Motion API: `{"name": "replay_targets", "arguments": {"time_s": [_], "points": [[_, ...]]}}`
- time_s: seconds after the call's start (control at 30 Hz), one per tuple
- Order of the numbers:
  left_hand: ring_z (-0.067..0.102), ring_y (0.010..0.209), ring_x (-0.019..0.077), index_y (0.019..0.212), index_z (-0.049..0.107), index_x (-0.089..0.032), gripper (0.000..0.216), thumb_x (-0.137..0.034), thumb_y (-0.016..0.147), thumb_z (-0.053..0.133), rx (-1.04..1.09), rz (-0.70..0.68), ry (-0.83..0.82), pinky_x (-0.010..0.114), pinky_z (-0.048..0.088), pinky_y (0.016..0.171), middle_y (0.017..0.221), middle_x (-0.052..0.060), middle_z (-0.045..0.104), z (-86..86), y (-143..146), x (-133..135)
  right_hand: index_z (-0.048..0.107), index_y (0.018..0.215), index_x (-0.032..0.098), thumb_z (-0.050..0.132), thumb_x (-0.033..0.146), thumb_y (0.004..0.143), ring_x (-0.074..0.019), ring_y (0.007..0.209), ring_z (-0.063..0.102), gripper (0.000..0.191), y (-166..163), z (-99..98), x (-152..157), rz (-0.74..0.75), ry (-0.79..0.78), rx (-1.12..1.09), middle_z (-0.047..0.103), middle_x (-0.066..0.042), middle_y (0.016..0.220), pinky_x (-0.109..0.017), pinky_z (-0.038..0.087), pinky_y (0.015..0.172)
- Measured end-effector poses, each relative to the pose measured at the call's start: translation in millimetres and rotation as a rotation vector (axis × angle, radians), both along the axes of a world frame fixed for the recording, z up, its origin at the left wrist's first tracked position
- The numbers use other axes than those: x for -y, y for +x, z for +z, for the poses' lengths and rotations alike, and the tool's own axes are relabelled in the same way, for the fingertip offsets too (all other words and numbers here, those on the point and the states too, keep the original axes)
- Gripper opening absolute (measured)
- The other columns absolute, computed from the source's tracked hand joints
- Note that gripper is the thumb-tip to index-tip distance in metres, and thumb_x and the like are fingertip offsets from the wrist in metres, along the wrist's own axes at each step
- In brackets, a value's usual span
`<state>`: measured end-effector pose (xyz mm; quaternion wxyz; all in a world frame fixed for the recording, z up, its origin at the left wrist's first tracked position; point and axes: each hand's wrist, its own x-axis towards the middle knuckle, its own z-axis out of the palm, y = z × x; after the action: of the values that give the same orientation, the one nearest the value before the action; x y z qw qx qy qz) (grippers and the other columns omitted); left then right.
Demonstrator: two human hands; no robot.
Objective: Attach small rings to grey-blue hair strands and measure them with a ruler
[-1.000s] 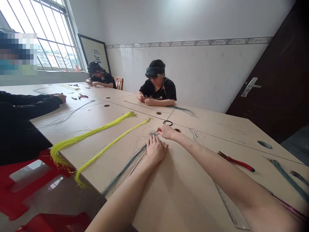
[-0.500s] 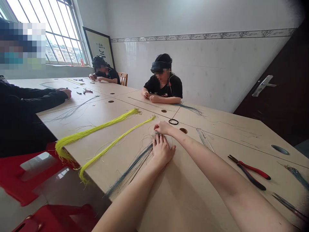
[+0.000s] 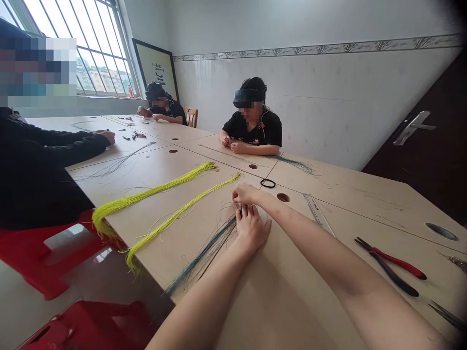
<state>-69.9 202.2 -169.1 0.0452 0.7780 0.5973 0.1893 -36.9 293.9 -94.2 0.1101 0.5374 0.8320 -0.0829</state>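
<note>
Left hand (image 3: 251, 227) lies palm-down, fingers stretched, not clenched, on the far end of a blue-grey thread bundle (image 3: 204, 255), which trails to the table (image 3: 280, 306) edge; right hand (image 3: 244, 193) just beyond, fingers curled, can't tell from where I stand whether they pinch a strand; yellow bundle (image 3: 182, 210) alongside

Two bright yellow thread bundles (image 3: 160, 187) hang over the table's (image 3: 292, 301) left edge; one blue-grey strand bundle (image 3: 204, 256) lies at the left fingers (image 3: 249, 211). Toward the right edge lies one red-and-black-handled pair of pliers (image 3: 373, 251); one clear ruler (image 3: 315, 210), one black ring (image 3: 268, 187), two red plastic stools (image 3: 87, 325) and three dark-clothed co-workers (image 3: 270, 129) show.
</note>
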Motion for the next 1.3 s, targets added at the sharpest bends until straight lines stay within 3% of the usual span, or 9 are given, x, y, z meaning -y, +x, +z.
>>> {"name": "replay_targets", "arguments": {"time_s": [0.33, 0.87, 1.13, 1.3], "points": [[0.029, 0.135, 0.0325, 0.135, 0.042, -0.015, 0.059, -0.051, 0.089, 0.051, 0.010, -0.012, -0.009, 0.055, 0.025, 0.108, 0.146, 0.015, 0.033, -1.4, 1, -2, 0.059, 0.110, 0.014, 0.054, 0.033, 0.092, -0.0173, 0.091, 0.062, 0.026, 10, -5.7, -12, -0.129, 0.003, 0.091, 0.062, -0.007, 0.107, -0.037, 0.053, 0.080], [0.026, 0.136, 0.0329, 0.136, 0.041, -0.016, 0.059, -0.050, 0.089, 0.050, -0.001, -0.017, -0.054, 0.056, 0.022, 0.109, 0.148, 0.014, 0.032, 0.7, 0, -2, 0.059, 0.110, 0.013, 0.055, 0.032, 0.092, -0.0178, 0.093, 0.061, 0.026, 3, -1.5, -6, -0.162, -0.030, 0.065, 0.061, -0.008, 0.109, -0.037, 0.053, 0.081], [0.028, 0.136, 0.0324, 0.135, 0.043, -0.015, 0.058, -0.051, 0.089, 0.050, 0.001, -0.012, -0.056, 0.056, 0.023, 0.109, 0.147, 0.014, 0.033, 1.0, 0, -2, 0.060, 0.109, 0.014, 0.055, 0.031, 0.092, -0.0178, 0.094, 0.061, 0.024, 9, 1.0, -14, -0.156, 0.009, -0.159, 0.061, -0.007, 0.109, -0.037, 0.053, 0.082], [0.029, 0.135, 0.0321, 0.134, 0.044, -0.015, 0.057, -0.050, 0.090, 0.050, 0.001, -0.011, -0.055, 0.055, 0.024, 0.109, 0.146, 0.014, 0.034, 2.7, 0, -1, 0.060, 0.108, 0.014, 0.055, 0.031, 0.092, -0.0179, 0.094, 0.061, 0.024, 15, 20.3, -25, -0.210, 0.111, -0.411, 0.061, -0.007, 0.109, -0.037, 0.053, 0.081]]}}
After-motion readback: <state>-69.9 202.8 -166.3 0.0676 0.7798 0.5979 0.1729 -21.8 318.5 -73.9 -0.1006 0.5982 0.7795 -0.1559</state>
